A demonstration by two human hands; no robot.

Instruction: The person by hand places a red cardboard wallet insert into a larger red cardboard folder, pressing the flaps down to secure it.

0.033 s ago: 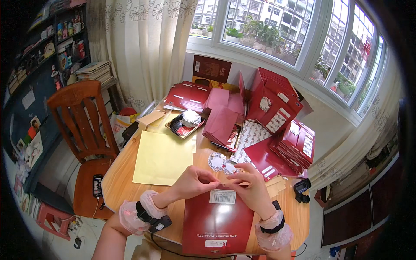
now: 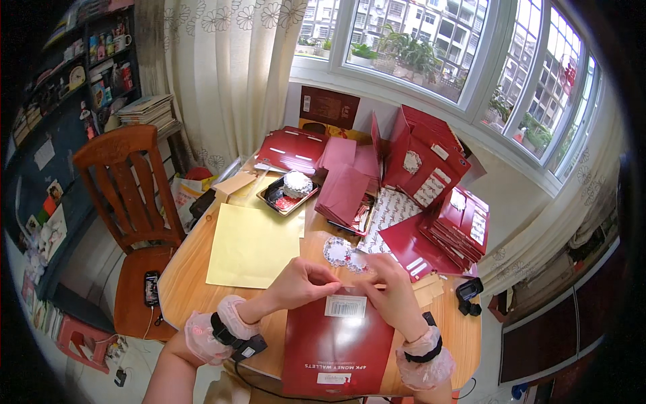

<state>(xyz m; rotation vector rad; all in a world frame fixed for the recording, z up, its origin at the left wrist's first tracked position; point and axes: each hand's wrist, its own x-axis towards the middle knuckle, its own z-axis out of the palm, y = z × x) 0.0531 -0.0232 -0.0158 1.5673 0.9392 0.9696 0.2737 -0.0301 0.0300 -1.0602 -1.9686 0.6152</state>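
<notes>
A flat dark red cardboard packet (image 2: 336, 343) with a white barcode label (image 2: 346, 306) lies at the table's front edge. Over its far edge, my left hand (image 2: 303, 283) pinches thumb and forefinger together; whatever is between them is too small to make out. My right hand (image 2: 390, 293) is close by on the right, fingers bent down and drawn together at the same edge, slightly blurred. Its fingertips hide anything they grip. Just beyond the hands lie round white floral paper pieces (image 2: 338, 251). Both wrists wear pink frilled cuffs with black straps.
Left of my hands lies a yellow sheet (image 2: 252, 246). Behind stand a black tray (image 2: 289, 195) of round cut-outs, dark red envelopes (image 2: 343, 195) and a red display box (image 2: 424, 158). Stacked red packets (image 2: 457, 229) and a small black device (image 2: 469, 294) are at right. A wooden chair (image 2: 134, 222) stands left.
My right hand's fingers have drawn downward and closer together at the packet's far edge. The left hand stays nearly in place.
</notes>
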